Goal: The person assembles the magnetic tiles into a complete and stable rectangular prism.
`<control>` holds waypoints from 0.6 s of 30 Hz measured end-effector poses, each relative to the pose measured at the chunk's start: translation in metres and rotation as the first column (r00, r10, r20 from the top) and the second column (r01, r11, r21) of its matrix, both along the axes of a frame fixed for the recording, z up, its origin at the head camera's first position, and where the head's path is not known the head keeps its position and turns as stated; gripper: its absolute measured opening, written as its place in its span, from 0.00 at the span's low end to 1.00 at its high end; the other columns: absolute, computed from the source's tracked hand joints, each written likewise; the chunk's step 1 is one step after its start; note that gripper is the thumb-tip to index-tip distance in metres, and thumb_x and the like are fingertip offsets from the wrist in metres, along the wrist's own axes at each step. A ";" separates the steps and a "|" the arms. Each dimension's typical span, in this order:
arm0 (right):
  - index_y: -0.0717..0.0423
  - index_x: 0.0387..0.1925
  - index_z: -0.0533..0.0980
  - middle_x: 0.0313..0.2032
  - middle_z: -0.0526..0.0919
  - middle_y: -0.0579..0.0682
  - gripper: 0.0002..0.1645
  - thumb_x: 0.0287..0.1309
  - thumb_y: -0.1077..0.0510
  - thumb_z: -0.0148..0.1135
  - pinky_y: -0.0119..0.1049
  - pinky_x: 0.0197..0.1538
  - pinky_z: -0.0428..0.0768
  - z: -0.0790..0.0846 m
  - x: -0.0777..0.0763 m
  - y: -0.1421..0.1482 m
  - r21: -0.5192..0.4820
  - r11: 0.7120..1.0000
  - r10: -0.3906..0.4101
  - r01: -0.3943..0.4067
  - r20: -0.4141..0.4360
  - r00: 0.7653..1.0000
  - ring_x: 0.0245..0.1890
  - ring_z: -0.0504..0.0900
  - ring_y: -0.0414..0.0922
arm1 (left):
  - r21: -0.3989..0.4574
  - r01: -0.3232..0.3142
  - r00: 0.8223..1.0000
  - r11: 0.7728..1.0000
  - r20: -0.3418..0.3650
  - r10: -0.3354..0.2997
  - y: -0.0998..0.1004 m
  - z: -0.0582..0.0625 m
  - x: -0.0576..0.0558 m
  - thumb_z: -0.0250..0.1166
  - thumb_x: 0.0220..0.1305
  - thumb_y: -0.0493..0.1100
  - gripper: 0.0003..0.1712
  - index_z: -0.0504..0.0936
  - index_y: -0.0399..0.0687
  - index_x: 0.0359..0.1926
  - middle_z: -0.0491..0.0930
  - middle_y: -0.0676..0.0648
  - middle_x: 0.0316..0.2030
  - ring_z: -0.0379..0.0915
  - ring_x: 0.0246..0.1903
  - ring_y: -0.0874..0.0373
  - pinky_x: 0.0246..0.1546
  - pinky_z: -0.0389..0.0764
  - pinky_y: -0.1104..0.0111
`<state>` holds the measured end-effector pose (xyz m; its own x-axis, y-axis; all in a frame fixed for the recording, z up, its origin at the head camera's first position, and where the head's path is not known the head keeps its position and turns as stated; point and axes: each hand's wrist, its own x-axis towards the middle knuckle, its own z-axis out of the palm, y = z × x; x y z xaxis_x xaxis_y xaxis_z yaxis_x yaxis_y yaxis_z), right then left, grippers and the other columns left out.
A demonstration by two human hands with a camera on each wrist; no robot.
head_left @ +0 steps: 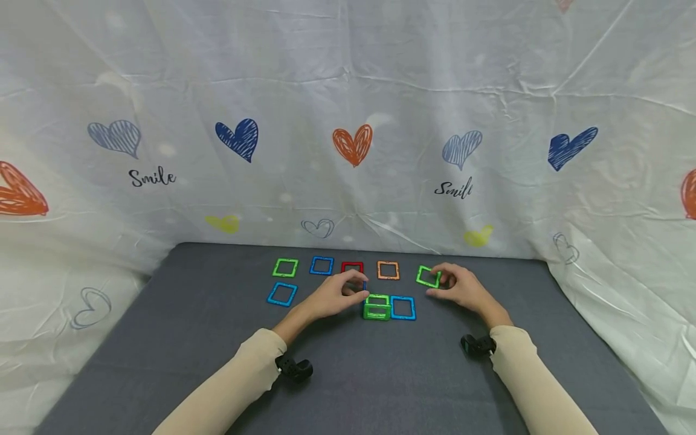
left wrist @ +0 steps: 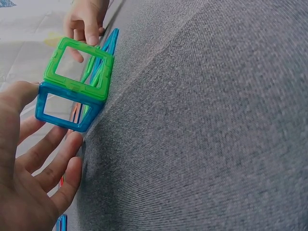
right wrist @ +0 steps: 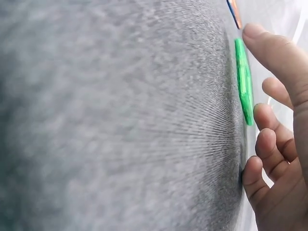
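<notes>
A box shape of magnetic tiles stands on the dark tabletop, with a green tile (left wrist: 79, 70) on top and a blue tile (left wrist: 67, 108) on the side towards my left hand. My left hand (head_left: 339, 294) holds this blue side, the thumb at one edge and fingertips at the opposite one. Over to the right, my right hand (head_left: 462, 289) is beside a loose green magnetic tile (head_left: 428, 277), thumb and fingers spread around its near right corner. In the right wrist view this tile (right wrist: 244, 82) appears edge-on, with gaps between it and the fingers.
A blue tile (head_left: 403, 308) adjoins the box on its right. Behind lie a green tile (head_left: 285, 267), a blue tile (head_left: 322, 265), a red tile (head_left: 352, 264) partly hidden, and an orange tile (head_left: 388, 270). Another blue tile (head_left: 282, 294) lies left. A patterned cloth (head_left: 348, 199) hangs behind.
</notes>
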<state>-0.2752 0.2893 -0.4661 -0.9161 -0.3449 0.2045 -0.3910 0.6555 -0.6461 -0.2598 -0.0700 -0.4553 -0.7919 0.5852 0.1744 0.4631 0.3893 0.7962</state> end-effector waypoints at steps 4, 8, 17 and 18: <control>0.57 0.52 0.81 0.35 0.77 0.51 0.28 0.51 0.52 0.81 0.38 0.32 0.69 0.002 -0.004 0.000 0.012 1.000 -0.011 0.011 0.018 1.000 0.27 0.70 0.46 | 0.000 0.003 1.000 1.000 -0.005 -0.003 0.000 -0.001 -0.001 0.64 0.74 0.46 0.22 0.77 0.38 0.61 0.80 0.41 0.53 0.82 0.46 0.50 0.47 0.81 0.60; 0.58 0.51 0.82 0.35 0.78 0.52 0.28 0.51 0.52 0.82 0.38 0.33 0.68 0.002 -0.006 0.000 0.009 1.000 -0.024 0.024 0.022 0.999 0.29 0.69 0.46 | -0.002 0.006 1.000 1.000 -0.010 -0.006 0.000 -0.003 -0.003 0.64 0.74 0.46 0.22 0.77 0.38 0.62 0.80 0.40 0.54 0.82 0.47 0.50 0.49 0.81 0.60; 0.57 0.41 0.86 0.33 0.78 0.51 0.15 0.54 0.56 0.80 0.39 0.33 0.70 -0.002 -0.010 0.000 -0.011 0.999 -0.034 0.034 0.046 0.998 0.29 0.70 0.47 | -0.005 0.013 1.000 1.000 -0.015 -0.013 0.000 -0.003 -0.002 0.64 0.74 0.47 0.23 0.77 0.38 0.62 0.80 0.40 0.54 0.83 0.47 0.51 0.48 0.81 0.60; 0.56 0.40 0.86 0.33 0.78 0.51 0.13 0.54 0.56 0.79 0.39 0.33 0.70 -0.002 -0.010 -0.001 -0.014 0.999 -0.035 0.035 0.048 0.998 0.29 0.70 0.47 | -0.004 0.013 1.000 1.000 -0.015 -0.013 -0.001 -0.003 -0.002 0.64 0.74 0.47 0.23 0.77 0.38 0.62 0.80 0.40 0.54 0.83 0.47 0.51 0.47 0.81 0.60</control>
<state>-0.2852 0.2888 -0.4686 -0.9364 -0.3096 0.1650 -0.3363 0.6585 -0.6733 -0.2620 -0.0706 -0.4584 -0.7814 0.5963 0.1838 0.4801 0.3863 0.7876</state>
